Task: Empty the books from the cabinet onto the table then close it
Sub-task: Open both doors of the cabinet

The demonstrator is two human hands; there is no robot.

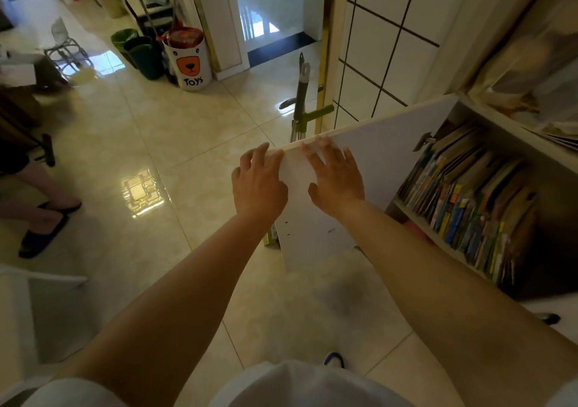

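The person's left hand (258,184) and right hand (336,181) rest at the free top corner of the white cabinet door (375,162), fingers spread flat, gripping nothing. The door stands partly swung out, and the picture books (469,200) are packed upright on the cabinet shelf (438,234), none removed. The step in hand looks like opening: the door should swing fully wide, clear of the mop (300,100) behind it, before books come out in small stacks.
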